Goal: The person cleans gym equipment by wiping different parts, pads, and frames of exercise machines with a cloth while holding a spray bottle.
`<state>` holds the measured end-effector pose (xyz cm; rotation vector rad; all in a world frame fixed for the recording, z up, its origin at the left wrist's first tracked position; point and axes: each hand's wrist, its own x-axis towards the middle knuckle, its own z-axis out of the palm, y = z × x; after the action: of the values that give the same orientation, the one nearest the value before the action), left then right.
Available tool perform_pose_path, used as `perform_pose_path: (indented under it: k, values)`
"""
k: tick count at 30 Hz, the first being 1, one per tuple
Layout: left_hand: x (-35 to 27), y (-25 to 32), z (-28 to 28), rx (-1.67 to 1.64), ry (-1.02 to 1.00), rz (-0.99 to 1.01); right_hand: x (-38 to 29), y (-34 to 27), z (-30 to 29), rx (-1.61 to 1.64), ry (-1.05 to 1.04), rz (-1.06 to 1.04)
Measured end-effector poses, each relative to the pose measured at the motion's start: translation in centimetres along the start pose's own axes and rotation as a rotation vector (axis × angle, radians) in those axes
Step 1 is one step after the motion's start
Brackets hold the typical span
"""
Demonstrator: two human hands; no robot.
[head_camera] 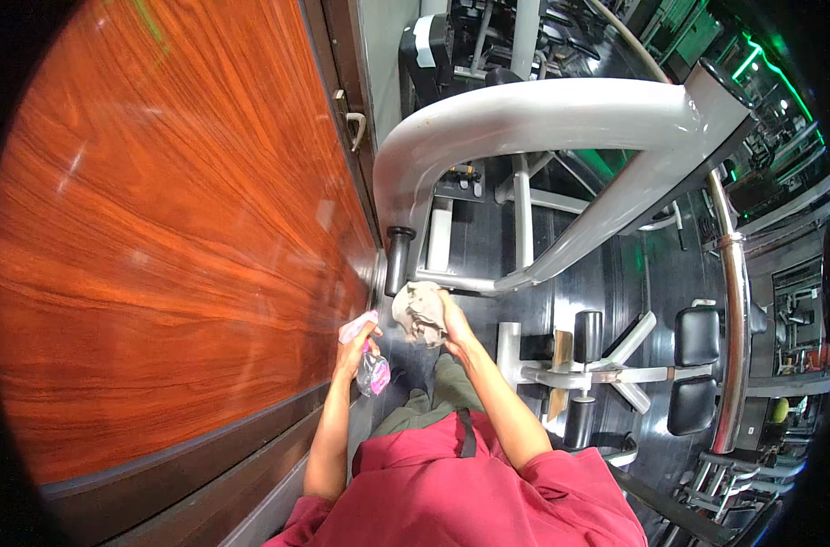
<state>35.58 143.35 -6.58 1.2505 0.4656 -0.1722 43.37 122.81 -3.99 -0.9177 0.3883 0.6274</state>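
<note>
My left hand [351, 351] grips a clear plastic spray bottle [373, 375] with a pink-and-white trigger head and a pink label. The bottle's nozzle points towards a crumpled pale cloth [418, 313], and a faint whitish haze shows between them. That cloth is bunched in my right hand [457, 329], whose fingers are partly hidden behind it. Just beyond the cloth, a black cylindrical end piece [399, 260] hangs upright at the lower end of a thick grey curved tube of a gym machine [524, 113]. Whether cloth and end piece touch, I cannot tell.
A glossy wood-grain door or panel [182, 239] with a metal handle [356, 130] rises close on my left. To the right stand a bench with black roller pads [588, 336], black seat pads [697, 336] and a chrome bar [733, 342]. Dark flooring [476, 311] lies below.
</note>
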Motion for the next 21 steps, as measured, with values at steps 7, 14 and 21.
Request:
perform_pose_path:
  k: [7,14,21]
  values:
    - [1.6,7.2,4.9,0.347,0.135,0.298,-2.2,-5.5,-1.6,-0.023,0.040,-0.172]
    - [6.0,10.4,8.1,0.649,0.279,0.632,0.6,-7.5,-2.2,-0.570,0.188,-0.551]
    - [9.2,9.7,8.6,0.727,0.386,0.570,2.9,-11.1,0.0,-0.901,0.189,-0.804]
